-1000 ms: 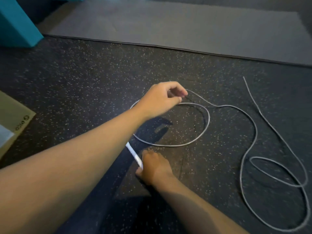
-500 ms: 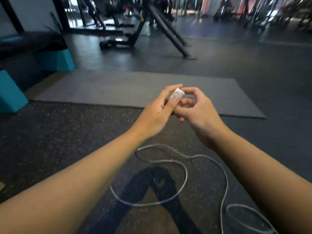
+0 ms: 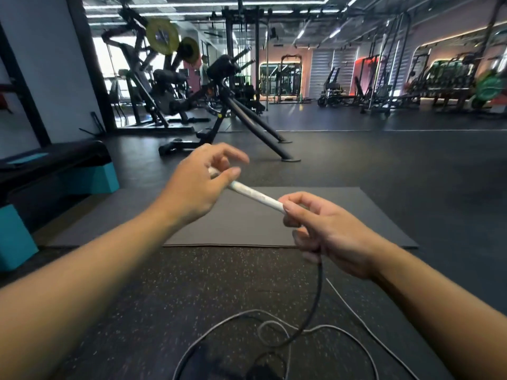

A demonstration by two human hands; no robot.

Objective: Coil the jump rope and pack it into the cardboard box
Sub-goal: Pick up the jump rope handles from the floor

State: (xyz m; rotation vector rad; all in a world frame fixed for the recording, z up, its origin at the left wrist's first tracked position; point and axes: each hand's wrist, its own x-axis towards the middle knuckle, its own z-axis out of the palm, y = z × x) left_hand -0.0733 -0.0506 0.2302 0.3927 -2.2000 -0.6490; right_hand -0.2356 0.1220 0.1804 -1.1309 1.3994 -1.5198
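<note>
The jump rope's white handle [image 3: 253,195] is held up in front of me, slanting down to the right. My left hand [image 3: 196,189] pinches its upper end between thumb and fingers. My right hand [image 3: 326,231] grips its lower end. The grey rope cord [image 3: 315,305] hangs down from my right hand and lies in loose loops on the speckled black floor near the bottom of the view. The cardboard box is out of view.
A grey exercise mat [image 3: 247,223] lies on the floor just beyond my hands. A black and teal step bench [image 3: 55,171] stands at the left. Gym machines [image 3: 219,105] and racks fill the background.
The view has tilted up from the floor to the gym hall. Both hands have lifted the handle, and they have drawn apart along it so its length now shows between them.
</note>
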